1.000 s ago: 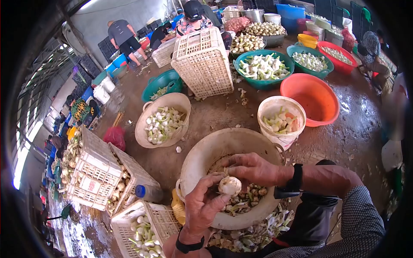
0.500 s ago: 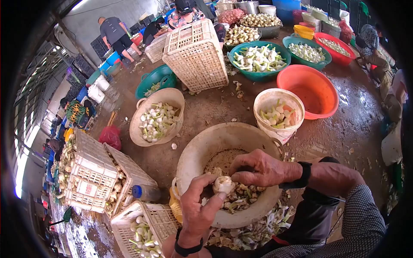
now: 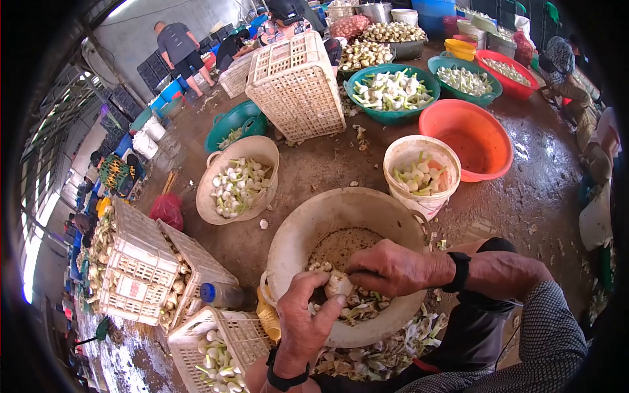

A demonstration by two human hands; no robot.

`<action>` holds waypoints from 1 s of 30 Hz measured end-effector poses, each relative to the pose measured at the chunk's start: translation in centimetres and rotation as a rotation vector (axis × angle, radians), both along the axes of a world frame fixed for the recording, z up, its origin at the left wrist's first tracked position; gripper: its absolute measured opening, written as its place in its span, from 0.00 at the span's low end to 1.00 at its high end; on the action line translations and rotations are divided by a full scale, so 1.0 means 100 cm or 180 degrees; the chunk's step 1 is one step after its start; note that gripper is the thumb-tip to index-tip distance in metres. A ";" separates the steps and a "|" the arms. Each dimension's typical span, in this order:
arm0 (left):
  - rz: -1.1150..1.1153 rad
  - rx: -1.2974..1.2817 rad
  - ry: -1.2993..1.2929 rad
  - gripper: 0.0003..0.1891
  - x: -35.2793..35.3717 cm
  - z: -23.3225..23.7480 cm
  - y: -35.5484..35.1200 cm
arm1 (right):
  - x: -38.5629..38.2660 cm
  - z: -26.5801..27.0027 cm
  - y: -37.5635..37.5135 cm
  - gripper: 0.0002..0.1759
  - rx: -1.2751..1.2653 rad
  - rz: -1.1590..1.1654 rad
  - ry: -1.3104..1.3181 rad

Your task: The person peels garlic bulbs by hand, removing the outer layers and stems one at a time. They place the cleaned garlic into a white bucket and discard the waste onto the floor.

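My left hand point(image 3: 306, 309) grips a whitish garlic bulb point(image 3: 339, 284) between thumb and fingers. Curled against the bulb's right side is my right hand point(image 3: 405, 268); its fingers are closed, and whatever they hold is hidden. Both hands are over a large cream basin point(image 3: 293, 226) with a dirt-speckled bottom. Garlic trimmings and pieces point(image 3: 367, 302) lie inside it, below the hands. Peeled skins and leaves point(image 3: 409, 340) are heaped on the floor at the basin's near side.
Ahead stand a white bucket point(image 3: 427, 145) of garlic, an orange basin point(image 3: 488, 154) and a beige tub point(image 3: 204, 190) of garlic. Plastic crates point(image 3: 141, 262) and a blue-capped bottle point(image 3: 226, 294) are at left. A large crate point(image 3: 295, 92) stands farther off. Other people work behind.
My right hand has moved slightly down and left, closer over the bulb. The bulb has turned a little in my left hand, which stays nearly in place.
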State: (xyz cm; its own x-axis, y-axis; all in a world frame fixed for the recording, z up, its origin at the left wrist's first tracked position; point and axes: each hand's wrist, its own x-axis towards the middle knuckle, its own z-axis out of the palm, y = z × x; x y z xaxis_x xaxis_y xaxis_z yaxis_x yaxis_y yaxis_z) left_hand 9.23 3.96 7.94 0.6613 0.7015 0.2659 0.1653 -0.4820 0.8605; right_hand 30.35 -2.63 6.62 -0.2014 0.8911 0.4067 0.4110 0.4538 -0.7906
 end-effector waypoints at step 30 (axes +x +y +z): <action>-0.0814 -0.2248 -0.1808 0.22 -0.029 0.027 0.009 | 0.008 0.014 -0.004 0.14 -0.1967 0.0449 0.1522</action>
State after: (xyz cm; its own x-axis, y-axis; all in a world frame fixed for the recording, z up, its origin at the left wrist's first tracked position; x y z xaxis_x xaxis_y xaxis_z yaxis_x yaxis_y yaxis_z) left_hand 6.33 4.84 10.63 0.7193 0.6749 0.1644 -0.4075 0.2184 0.8867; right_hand 31.12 -3.04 8.05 -0.2576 0.9627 -0.0822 -0.0654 -0.1022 -0.9926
